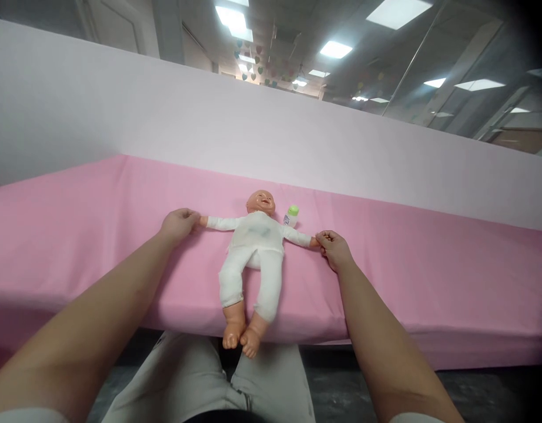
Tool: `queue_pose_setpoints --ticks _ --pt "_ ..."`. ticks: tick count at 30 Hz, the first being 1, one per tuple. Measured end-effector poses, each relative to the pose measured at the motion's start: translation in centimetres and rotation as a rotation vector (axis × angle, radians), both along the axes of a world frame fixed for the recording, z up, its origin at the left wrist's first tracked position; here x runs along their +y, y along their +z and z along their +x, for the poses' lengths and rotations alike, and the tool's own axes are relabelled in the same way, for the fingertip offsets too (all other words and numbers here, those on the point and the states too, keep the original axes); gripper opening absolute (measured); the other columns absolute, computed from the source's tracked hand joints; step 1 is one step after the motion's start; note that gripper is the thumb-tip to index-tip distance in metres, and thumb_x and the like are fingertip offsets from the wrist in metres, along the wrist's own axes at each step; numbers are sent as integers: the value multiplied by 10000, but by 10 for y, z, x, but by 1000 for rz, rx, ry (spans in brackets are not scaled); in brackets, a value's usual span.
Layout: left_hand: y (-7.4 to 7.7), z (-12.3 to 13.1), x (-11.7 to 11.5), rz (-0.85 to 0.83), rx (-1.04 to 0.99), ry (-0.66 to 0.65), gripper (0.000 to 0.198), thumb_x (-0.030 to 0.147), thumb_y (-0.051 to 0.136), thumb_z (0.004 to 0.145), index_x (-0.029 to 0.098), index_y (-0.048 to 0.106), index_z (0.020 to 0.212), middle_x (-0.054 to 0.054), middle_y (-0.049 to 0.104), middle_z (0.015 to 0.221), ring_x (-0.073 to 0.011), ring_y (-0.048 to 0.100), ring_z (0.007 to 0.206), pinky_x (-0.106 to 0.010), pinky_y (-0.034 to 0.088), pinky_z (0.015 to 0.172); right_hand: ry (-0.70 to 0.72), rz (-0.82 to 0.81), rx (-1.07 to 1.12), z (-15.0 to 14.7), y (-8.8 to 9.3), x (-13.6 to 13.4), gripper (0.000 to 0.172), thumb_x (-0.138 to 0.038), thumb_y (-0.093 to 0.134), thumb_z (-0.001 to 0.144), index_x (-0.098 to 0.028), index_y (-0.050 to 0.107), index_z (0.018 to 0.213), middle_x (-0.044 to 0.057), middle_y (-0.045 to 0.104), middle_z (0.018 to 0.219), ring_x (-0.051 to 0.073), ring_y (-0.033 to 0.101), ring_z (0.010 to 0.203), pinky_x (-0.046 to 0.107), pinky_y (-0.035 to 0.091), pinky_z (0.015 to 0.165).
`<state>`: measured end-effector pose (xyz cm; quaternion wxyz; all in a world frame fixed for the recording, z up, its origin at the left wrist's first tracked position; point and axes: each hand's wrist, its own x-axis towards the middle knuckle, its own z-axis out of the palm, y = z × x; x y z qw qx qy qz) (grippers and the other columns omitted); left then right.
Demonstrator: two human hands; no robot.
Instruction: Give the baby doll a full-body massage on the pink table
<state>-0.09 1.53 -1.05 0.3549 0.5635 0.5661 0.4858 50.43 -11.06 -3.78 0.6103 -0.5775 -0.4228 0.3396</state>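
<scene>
A baby doll (pixel 257 234) with a white cloth body and hard plastic head, hands and feet lies on its back on the pink-covered surface. Its two arms are stretched out sideways, and its feet hang over the front edge. My left hand (pixel 179 225) pinches the doll's hand at the left. At the right, my right hand (pixel 335 249) has its fingers closed on the doll's other hand. Beside the doll's head and shoulder lies a small bottle (pixel 291 216) with a green cap, touched by neither hand.
The pink cover (pixel 412 276) drapes over the front edge, close to my legs (pixel 271 382). Behind it runs a low white wall (pixel 218 123). Above that, glass panels (pixel 412 76) show lit ceiling lamps.
</scene>
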Motion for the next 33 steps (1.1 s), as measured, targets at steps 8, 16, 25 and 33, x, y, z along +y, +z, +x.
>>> queue_pose_setpoints --ticks 8,16,25,33 --pt "-2 2 6 -35 -40 32 334 315 731 764 151 788 1049 -91 753 774 -231 684 627 -346 573 620 -80 -10 44 3 -2 4 428 -468 799 793 -222 695 1128 -25 629 663 120 520 477 237 434 423" --pt "1 1 -1 -10 -107 -36 578 324 896 619 132 768 1149 -108 770 887 -208 690 699 -334 568 676 72 -6 106 4 3 -5 513 -376 917 660 -201 682 1081 12 681 766 140 619 626 266 540 561" --pt "6 6 -8 1 -53 8 367 421 868 667 167 788 920 -74 726 704 -201 643 620 -305 518 597 48 -27 38 -1 3 -4 459 -477 933 652 -215 607 840 8 705 733 96 532 519 206 416 438" --pt "-1 2 0 -27 -4 15 329 429 775 742 164 796 936 -80 716 664 -224 645 579 -327 524 576 -29 -56 3 3 -3 2 419 -559 799 793 -198 728 995 -44 559 561 90 400 413 219 322 376"
